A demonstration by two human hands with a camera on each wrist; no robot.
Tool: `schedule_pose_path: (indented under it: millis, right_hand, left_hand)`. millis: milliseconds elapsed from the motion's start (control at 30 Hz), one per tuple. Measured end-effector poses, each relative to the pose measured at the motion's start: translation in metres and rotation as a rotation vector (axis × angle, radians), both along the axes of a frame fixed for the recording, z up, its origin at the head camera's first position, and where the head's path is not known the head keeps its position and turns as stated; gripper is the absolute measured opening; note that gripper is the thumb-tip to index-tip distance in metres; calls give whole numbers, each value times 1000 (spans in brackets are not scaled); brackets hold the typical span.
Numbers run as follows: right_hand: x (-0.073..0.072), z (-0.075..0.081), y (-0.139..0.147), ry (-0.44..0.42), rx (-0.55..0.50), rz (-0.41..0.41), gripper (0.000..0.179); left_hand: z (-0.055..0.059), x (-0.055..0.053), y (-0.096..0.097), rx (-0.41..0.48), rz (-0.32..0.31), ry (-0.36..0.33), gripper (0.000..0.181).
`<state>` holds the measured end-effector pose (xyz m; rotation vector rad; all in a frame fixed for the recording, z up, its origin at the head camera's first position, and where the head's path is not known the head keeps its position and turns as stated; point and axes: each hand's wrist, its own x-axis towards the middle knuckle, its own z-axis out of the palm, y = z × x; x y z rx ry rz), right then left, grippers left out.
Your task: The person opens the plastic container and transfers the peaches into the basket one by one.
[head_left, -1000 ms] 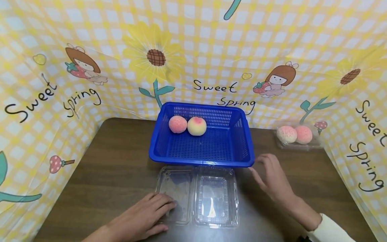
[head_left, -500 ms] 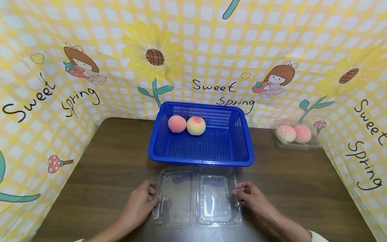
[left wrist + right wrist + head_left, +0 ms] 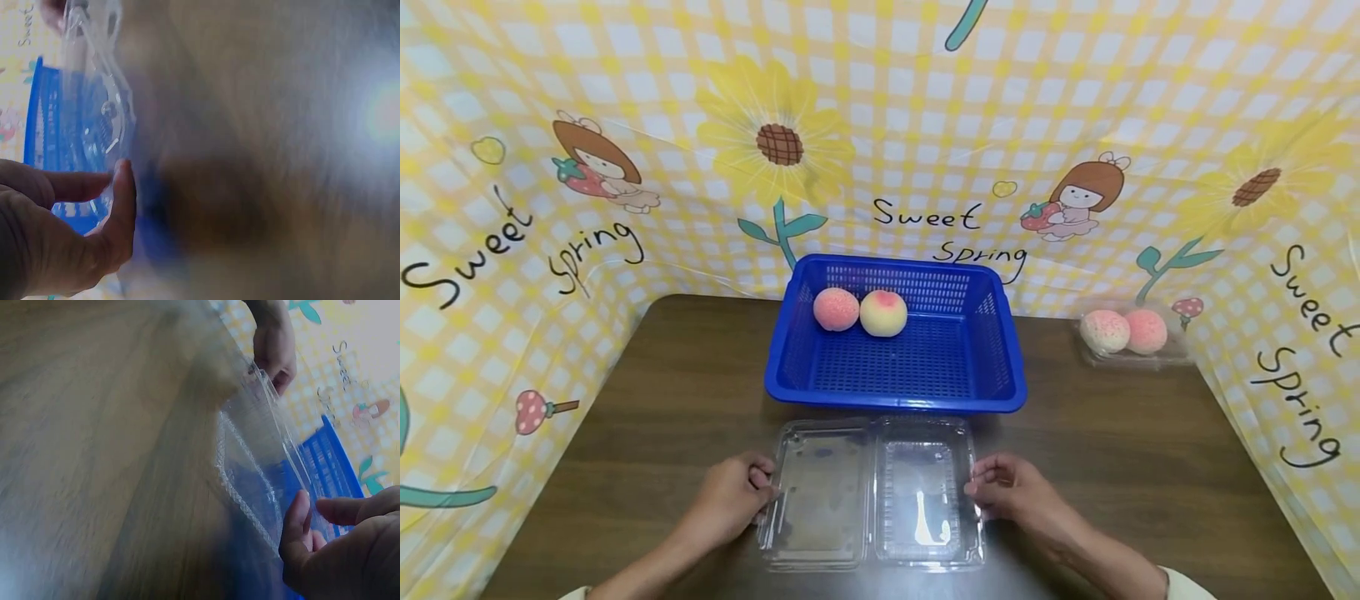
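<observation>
A clear plastic clamshell box (image 3: 823, 500) lies spread flat, lid half on the left and deeper tray half on the right, in front of the blue basket. My left hand (image 3: 733, 497) pinches its left edge between thumb and fingers; in the left wrist view the thumb and a finger (image 3: 125, 206) meet at the thin rim. At the opposite edge my right hand (image 3: 1011, 492) pinches the tray's rim, and the right wrist view shows the thumb (image 3: 295, 522) against it. No fruit is inside the box.
Behind the box stands a blue plastic basket (image 3: 895, 404) holding a pink peach (image 3: 836, 309) and a pale yellow peach (image 3: 883, 314). Another clear box with two peaches (image 3: 1105, 332) sits at the back right. A checked cloth (image 3: 910, 150) rises around the dark wooden table (image 3: 692, 375).
Both hands have come to the box's outer edges and gripped them, the right from beside the basket, the left from over the lid. The box has shifted slightly left and nearer.
</observation>
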<state>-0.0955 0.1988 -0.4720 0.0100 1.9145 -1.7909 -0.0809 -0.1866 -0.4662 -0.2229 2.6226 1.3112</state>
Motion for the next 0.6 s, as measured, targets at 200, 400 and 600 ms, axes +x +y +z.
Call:
schedule_pose_path:
  millis: [200,400,600]
  right_hand:
    - [1,-3,-28,-2,-54,27,35]
    - [-1,-2,-64,-46,-115,30,34]
    - [-2,-6,-114,-79,-185,3,28]
  left_hand:
    - [18,-6,-31,-155,-54,-1,25]
    - [34,-15,-68,-330,-126,26,31]
    - [41,-14,-101,-549,-166,102,34]
